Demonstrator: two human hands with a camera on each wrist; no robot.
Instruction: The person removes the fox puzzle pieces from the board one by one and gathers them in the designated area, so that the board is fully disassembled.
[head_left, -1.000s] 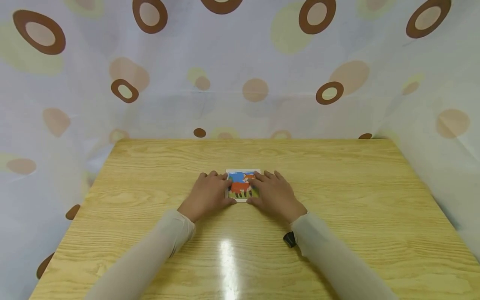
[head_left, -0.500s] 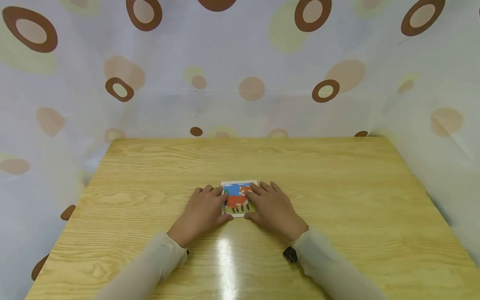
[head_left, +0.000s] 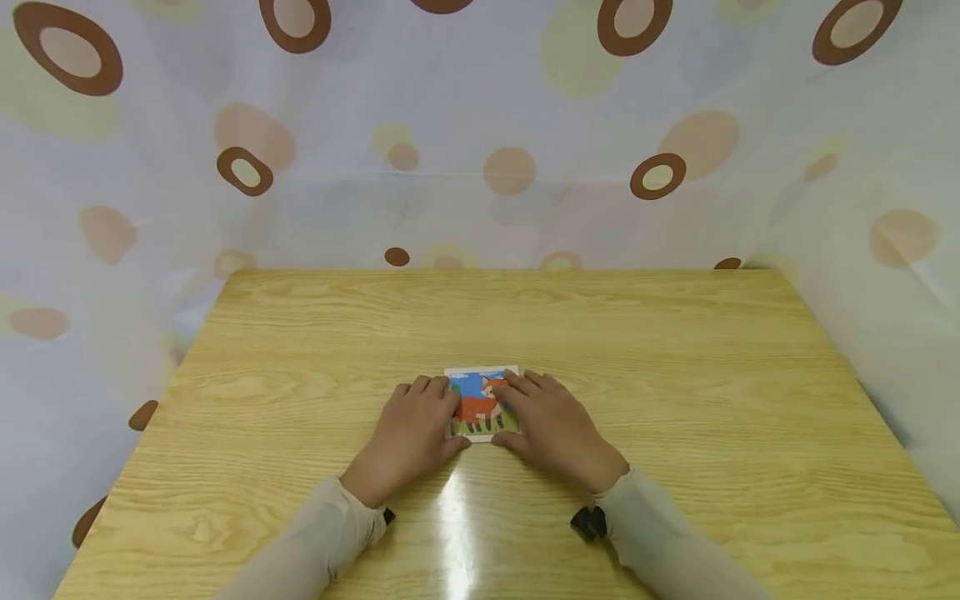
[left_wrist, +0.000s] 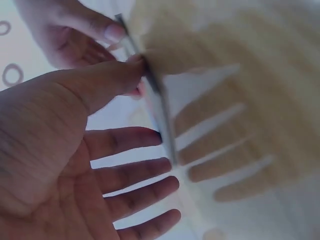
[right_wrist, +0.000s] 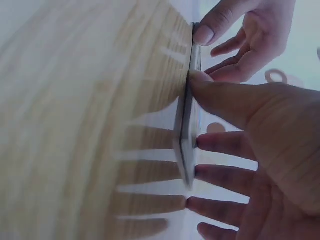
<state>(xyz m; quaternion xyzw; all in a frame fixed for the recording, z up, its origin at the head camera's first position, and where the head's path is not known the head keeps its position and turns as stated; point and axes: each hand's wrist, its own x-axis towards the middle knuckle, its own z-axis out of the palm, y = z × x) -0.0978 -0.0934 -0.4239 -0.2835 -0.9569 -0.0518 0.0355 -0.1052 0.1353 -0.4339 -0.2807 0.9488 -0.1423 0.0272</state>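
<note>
A small, thin fox picture board (head_left: pixel 476 408) with a white border lies at the middle of the table, picture side up. From its left side my left hand (head_left: pixel 412 429) touches it, thumb at the near edge and index finger over the picture's left margin. My right hand (head_left: pixel 558 429) mirrors this on the right, covering part of that side. The left wrist view shows the board (left_wrist: pixel 159 107) edge-on, with the left fingers spread and fairly straight. Edge-on again in the right wrist view, the board (right_wrist: pixel 186 117) has the right thumb (right_wrist: pixel 220 92) against it.
The wood-grain table (head_left: pixel 712 400) stretches around both hands. A white curtain (head_left: pixel 450 100) with brown and beige spots encloses its back and sides. Dark wrist cameras (head_left: pixel 588 523) show under the sleeves.
Both hands have drawn the board toward the person, mostly in the first half second. Its picture stays facing up, and the hands keep about the same places on it.
</note>
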